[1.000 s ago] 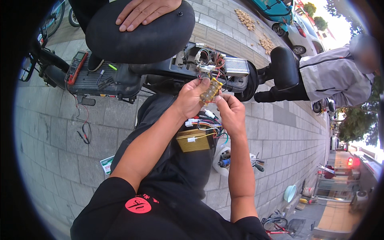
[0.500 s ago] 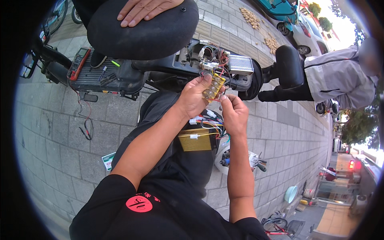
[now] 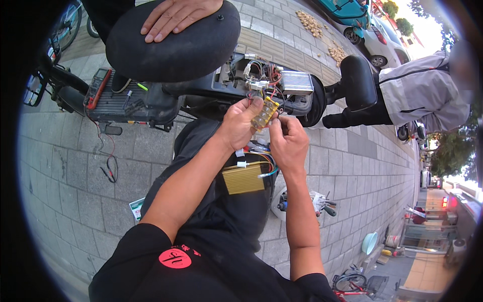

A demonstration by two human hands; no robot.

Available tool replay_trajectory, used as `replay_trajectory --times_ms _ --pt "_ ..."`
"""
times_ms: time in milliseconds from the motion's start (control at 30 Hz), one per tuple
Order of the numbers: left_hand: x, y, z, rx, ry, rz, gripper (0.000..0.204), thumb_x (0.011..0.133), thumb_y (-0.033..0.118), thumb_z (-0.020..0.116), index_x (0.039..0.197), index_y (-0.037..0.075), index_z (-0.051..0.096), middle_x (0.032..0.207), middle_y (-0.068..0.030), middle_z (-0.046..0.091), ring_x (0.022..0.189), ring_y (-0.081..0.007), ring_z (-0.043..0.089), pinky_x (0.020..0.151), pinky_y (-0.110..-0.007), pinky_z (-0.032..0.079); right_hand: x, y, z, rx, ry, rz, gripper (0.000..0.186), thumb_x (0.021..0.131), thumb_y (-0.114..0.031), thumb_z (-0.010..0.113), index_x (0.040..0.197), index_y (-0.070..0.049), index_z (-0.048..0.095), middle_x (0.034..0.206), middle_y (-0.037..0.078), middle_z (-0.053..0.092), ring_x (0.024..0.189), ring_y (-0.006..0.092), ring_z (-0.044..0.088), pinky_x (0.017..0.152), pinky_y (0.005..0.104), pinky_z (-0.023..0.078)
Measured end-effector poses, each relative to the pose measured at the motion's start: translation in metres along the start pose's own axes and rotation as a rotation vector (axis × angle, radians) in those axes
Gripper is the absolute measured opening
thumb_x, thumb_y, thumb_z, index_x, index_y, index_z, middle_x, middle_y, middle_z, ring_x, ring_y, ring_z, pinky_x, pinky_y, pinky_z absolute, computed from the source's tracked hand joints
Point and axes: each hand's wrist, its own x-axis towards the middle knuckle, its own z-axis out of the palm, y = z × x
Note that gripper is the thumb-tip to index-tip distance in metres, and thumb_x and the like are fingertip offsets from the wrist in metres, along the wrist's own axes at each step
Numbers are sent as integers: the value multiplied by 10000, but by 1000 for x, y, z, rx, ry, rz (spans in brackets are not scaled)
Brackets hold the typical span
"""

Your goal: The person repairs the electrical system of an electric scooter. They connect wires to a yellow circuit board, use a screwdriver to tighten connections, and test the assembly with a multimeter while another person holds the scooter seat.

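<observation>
My left hand [image 3: 237,125] holds a yellow terminal block [image 3: 264,112] with a row of round metal studs, thumb on its upper face. Close against the block's right side, my right hand [image 3: 289,141] has thumb and forefinger pinched together; what lies between them is too small to make out, though thin wires run there. On my thigh below rests a gold finned controller box [image 3: 243,178], its coloured wires and white connectors [image 3: 241,164] trailing up beneath my right hand. Beyond the block lies the opened scooter body [image 3: 226,83], with tangled wiring [image 3: 259,73] and a silver finned box [image 3: 299,82].
Another person's hand [image 3: 176,17] lies flat on the black seat [image 3: 173,45]. A red multimeter [image 3: 98,90] and small tools sit on the scooter's footboard [image 3: 146,108]. Right of my leg stands a white tool container [image 3: 279,205]. A person in grey [image 3: 417,90] is at the right.
My right hand has turned and closed in beside the terminal block. The gold box's wires have shifted, with one connector now lying across the box. The whole view has shifted slightly.
</observation>
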Motion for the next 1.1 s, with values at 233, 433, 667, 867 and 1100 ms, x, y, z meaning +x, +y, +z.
replay_trajectory --times_ms 233,433,667,867,1100 --pt "-4 7 4 35 33 -40 387 1086 335 664 1242 -19 673 1182 -189 772 1033 -259 782 868 -399 653 19 19 -18 424 -282 388 204 972 -142 767 1038 49 793 910 21 761 796 58 639 698 251 516" --pt "-4 6 5 -7 42 -37 375 1086 325 667 1243 -16 667 1160 -178 776 1018 -262 785 834 -400 660 23 25 -19 460 -305 365 187 975 -124 763 1047 46 788 911 10 759 789 39 628 686 224 495" --pt "3 3 -7 50 36 -8 360 1076 312 688 1218 -18 670 1133 -160 781 986 -227 780 833 -369 651 13 7 -6 335 -164 300 204 975 -133 771 1053 55 771 895 21 771 753 38 647 648 223 509" --pt "1 4 -5 74 39 1 351 1066 299 707 1210 -20 673 1100 -136 787 960 -192 769 831 -346 633 8 -5 -3 283 -119 225 232 973 -142 770 1091 58 778 898 57 784 757 70 689 686 261 554" --pt "3 5 -7 98 10 13 345 1066 291 708 1200 -25 681 1130 -137 779 984 -188 761 868 -342 625 17 -10 -10 32 -161 131 272 949 -196 767 1059 53 778 891 151 788 738 186 746 717 336 578"
